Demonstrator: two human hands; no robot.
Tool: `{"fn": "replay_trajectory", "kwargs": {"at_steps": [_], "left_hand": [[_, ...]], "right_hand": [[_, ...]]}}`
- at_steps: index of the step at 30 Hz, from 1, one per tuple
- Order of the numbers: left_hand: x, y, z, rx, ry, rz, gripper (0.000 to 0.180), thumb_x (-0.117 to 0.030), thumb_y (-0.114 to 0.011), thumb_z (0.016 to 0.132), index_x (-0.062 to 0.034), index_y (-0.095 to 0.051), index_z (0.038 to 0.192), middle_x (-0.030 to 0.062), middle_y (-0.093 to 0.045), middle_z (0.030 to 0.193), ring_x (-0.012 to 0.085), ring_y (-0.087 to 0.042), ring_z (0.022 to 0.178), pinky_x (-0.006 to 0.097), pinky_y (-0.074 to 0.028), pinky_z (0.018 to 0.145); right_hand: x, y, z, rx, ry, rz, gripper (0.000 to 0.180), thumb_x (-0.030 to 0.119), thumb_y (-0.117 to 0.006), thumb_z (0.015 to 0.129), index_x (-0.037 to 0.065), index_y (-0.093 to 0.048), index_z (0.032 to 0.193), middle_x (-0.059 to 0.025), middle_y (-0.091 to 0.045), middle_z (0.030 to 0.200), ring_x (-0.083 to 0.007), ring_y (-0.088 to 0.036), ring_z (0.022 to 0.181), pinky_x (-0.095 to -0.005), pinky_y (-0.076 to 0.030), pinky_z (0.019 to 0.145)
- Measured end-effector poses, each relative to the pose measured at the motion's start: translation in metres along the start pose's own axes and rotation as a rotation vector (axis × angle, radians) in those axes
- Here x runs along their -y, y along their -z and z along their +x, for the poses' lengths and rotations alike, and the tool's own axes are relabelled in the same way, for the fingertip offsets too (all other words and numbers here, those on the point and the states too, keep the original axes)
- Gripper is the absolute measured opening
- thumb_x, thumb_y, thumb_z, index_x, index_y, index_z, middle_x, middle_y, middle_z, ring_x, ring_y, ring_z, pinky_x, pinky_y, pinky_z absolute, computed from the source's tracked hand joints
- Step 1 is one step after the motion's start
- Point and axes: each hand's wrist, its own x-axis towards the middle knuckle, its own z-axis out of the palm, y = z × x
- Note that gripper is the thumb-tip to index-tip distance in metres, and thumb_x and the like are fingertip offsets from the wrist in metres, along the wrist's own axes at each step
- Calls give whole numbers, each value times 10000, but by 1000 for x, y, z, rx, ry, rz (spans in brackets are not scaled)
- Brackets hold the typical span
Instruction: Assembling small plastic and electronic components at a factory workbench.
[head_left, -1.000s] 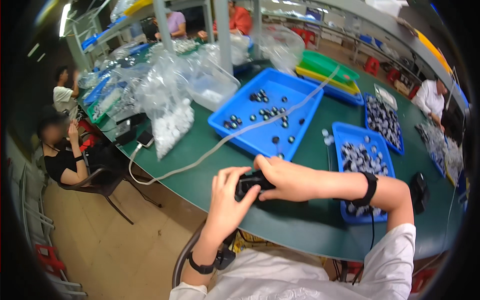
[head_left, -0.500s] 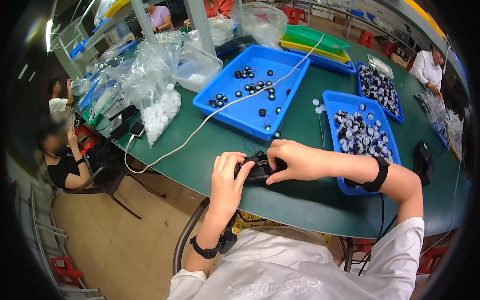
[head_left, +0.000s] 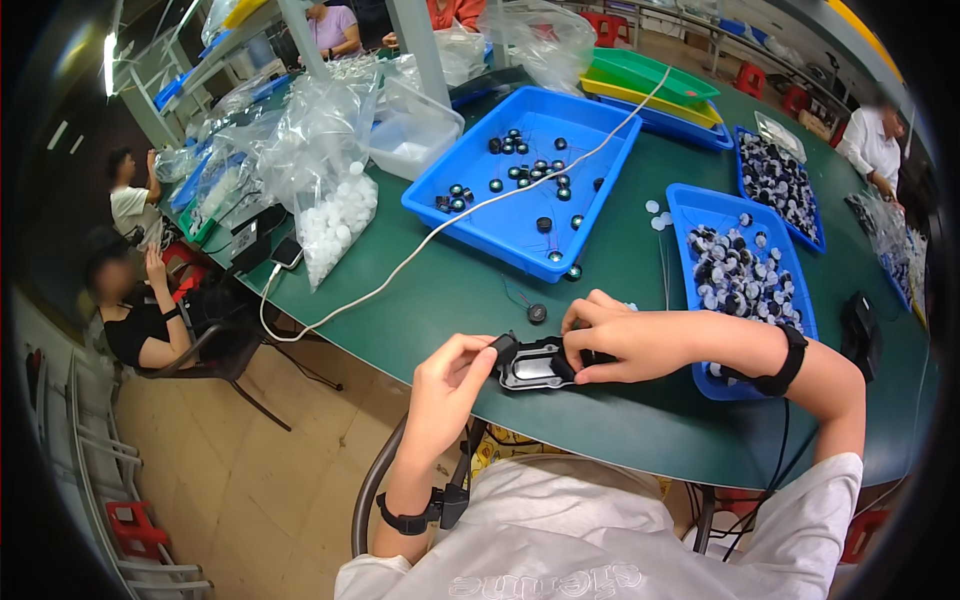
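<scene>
My left hand (head_left: 452,380) pinches the left end of a black fixture (head_left: 533,370) between thumb and fingers. Its long, silver-grey recessed middle shows between my hands. Curled over the right end is my right hand (head_left: 608,342), its fingers closed on a black part there; the fingertips partly hide this end. Just beyond the fixture a small round black part with thin wires (head_left: 537,313) lies on the green table. Several similar round parts sit in the large blue tray (head_left: 425,212) farther off.
To the right, a blue tray (head_left: 683,200) holds many black parts with clear discs. A white cable (head_left: 400,268) crosses the table and the large tray. At left stand a bag of white pieces (head_left: 335,225) and a phone (head_left: 287,252). Co-workers sit around the table.
The fixture's silver middle has come into sight as my hands moved apart toward its ends. The round wired part now lies alone beyond it. The whole view has shifted slightly.
</scene>
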Motion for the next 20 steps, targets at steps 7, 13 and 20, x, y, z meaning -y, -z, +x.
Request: {"fn": "replay_trajectory", "kwargs": {"at_steps": [7,13,20], "left_hand": [[10,13,10,-316,-298,645,89,-42,-599,843,35,-579,882,147,-624,965,210,-627,844,286,-495,781],[18,17,11,-296,-412,848,141,-44,-663,751,-15,-583,863,137,-566,1085,327,-529,1039,386,-439,865],[4,15,1,-297,-419,848,185,-65,-654,768,-31,-598,941,159,-491,1205,337,-482,1121,394,-410,923]], "right_hand": [[2,14,0,-60,5,148,175,230,-611,853,56,-593,865,-134,-459,1121,-307,-378,1081,-372,-335,940],[8,45,-1,-80,-104,231,163,185,-622,836,24,-597,826,-100,-531,922,-214,-554,787,-317,-461,698],[-18,38,1,-178,-408,-114,120,119,-653,788,9,-605,792,-118,-514,877,-226,-563,814,-343,-452,700]]}}
